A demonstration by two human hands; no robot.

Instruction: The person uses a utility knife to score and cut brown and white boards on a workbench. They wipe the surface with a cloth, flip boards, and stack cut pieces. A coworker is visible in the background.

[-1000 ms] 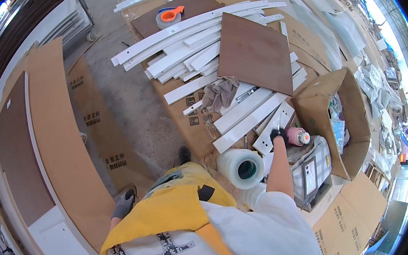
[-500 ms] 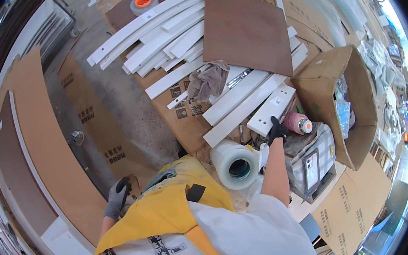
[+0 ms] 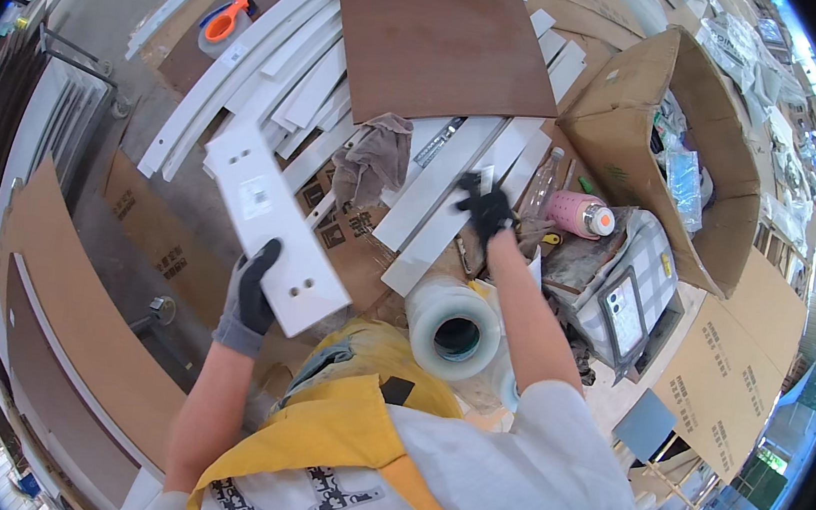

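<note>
My left hand [image 3: 250, 296], in a grey and black glove, grips the near end of a white board [image 3: 267, 214] with paired holes and a small label. The board is raised and slants away to the far left. My right hand [image 3: 485, 208], in a black glove, is over the white strips [image 3: 431, 227] with its fingers apart. A small pale patch shows by its fingertips, too unclear to name. To its right are a clear bottle [image 3: 543, 182] and a pink flask [image 3: 579, 214]. A grey rag [image 3: 371, 162] lies left of it.
A brown panel [image 3: 444, 48] covers part of the strips. Nearest me stands a roll of clear film [image 3: 428, 343]. An open carton [image 3: 626, 104] and a checked bag [image 3: 651, 258] are on the right. Far left sits an orange tape dispenser [image 3: 221, 27]. Tall panels [image 3: 72, 287] lean at left.
The white board has left the pile beside the flask and is now up in my left hand, which has risen from my side. My right hand has let it go and moved left and farther away.
</note>
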